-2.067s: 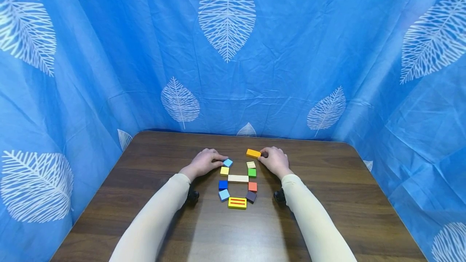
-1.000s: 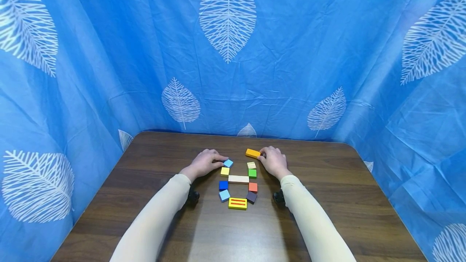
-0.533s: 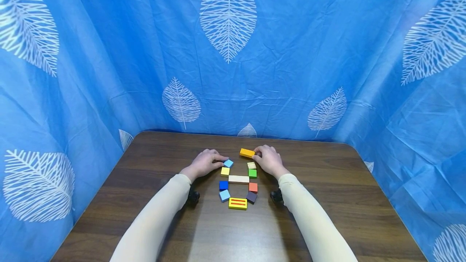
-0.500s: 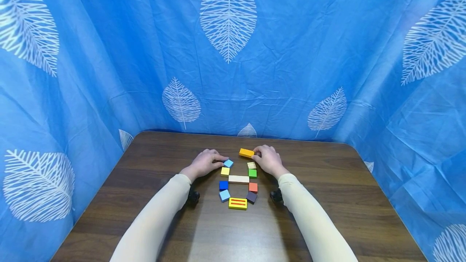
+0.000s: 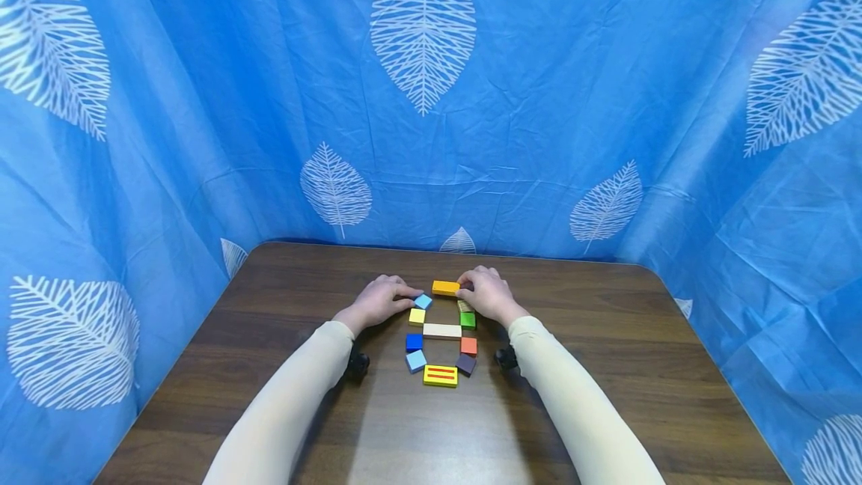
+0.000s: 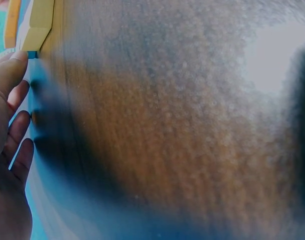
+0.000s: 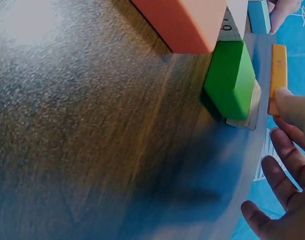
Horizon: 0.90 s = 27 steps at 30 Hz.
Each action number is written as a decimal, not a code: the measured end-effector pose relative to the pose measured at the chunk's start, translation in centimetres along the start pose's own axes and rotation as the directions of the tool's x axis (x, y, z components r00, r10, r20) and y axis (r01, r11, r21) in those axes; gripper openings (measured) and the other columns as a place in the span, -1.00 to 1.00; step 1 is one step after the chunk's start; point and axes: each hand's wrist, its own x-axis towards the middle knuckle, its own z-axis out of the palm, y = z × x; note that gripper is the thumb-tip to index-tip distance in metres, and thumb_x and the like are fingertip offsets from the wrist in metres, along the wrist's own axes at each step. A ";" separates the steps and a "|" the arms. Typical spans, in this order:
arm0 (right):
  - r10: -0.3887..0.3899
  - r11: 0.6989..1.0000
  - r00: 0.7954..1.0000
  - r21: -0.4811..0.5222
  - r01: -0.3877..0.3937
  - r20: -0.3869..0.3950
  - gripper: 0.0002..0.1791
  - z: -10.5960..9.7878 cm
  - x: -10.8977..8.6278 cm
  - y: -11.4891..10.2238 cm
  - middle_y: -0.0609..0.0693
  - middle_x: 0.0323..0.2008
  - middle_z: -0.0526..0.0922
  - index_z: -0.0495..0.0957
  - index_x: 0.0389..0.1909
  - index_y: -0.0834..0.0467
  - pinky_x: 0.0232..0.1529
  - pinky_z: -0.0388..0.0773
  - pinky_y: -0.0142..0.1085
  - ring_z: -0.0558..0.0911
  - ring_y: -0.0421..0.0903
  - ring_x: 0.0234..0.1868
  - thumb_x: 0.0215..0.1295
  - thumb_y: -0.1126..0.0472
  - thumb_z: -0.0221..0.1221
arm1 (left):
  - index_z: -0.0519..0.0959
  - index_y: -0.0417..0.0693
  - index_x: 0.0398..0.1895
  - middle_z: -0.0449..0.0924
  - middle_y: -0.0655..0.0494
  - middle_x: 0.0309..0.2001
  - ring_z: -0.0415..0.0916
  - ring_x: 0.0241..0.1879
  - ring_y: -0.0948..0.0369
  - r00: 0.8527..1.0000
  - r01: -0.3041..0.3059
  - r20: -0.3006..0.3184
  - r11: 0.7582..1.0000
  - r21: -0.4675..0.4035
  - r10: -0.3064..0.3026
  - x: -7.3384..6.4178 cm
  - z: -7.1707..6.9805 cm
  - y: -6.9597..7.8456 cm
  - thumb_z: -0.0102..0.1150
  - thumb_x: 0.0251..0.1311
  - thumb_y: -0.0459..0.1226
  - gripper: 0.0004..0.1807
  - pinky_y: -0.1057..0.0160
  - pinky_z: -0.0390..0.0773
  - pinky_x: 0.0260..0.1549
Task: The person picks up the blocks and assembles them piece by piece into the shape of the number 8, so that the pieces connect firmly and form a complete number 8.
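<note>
In the head view my right hand (image 5: 488, 295) pinches an orange block (image 5: 445, 288) by its right end between thumb and forefinger. The right wrist view shows the thumb on the orange block (image 7: 278, 75) and the other fingers spread loosely. My left hand (image 5: 381, 301) holds a small light blue block (image 5: 423, 302) at the upper left of the layout, thumb and forefinger at its sides. In the left wrist view only a sliver of that block shows past the thumb (image 6: 12, 67). A striped pale block (image 5: 465, 306) lies partly hidden below the right fingers.
Below the hands, a ring of blocks continues: yellow (image 5: 417, 316), green (image 5: 468, 320), a long cream bar (image 5: 441, 331), dark blue (image 5: 414, 343), red-orange (image 5: 468, 346), light blue, dark purple (image 5: 466, 364) and yellow with red stripes (image 5: 441, 376). A blue leaf-print curtain (image 5: 424, 193) surrounds the wooden table (image 5: 606, 365).
My right hand has carried the orange block leftward and slightly nearer, over the gap between the two upper sides. The left hand and the other blocks have stayed in place.
</note>
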 end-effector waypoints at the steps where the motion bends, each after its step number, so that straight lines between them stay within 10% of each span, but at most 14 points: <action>1: 0.001 1.000 1.000 -0.002 -0.001 0.006 -0.71 0.0 0.0 0.0 0.02 -0.01 0.61 0.70 0.03 0.08 0.11 0.42 0.10 0.46 0.07 0.07 0.41 0.02 0.30 | 0.63 0.34 0.28 0.61 0.20 0.04 0.43 0.07 0.13 1.000 -0.001 0.000 1.000 0.001 0.001 0.0 0.0 0.0 0.21 0.44 -0.05 -0.63 0.06 0.42 0.13; 27: 0.032 0.998 0.996 0.060 -0.037 0.079 -0.71 0.1 0.3 -0.4 -0.01 -0.04 0.58 0.70 0.05 0.07 0.14 0.39 0.06 0.42 0.07 0.08 0.43 0.05 0.28 | 0.63 0.35 0.27 0.60 0.23 0.00 0.42 0.05 0.15 1.000 0.019 0.009 1.000 -0.006 -0.019 -0.1 -0.2 0.3 0.20 0.45 -0.05 -0.64 0.07 0.43 0.10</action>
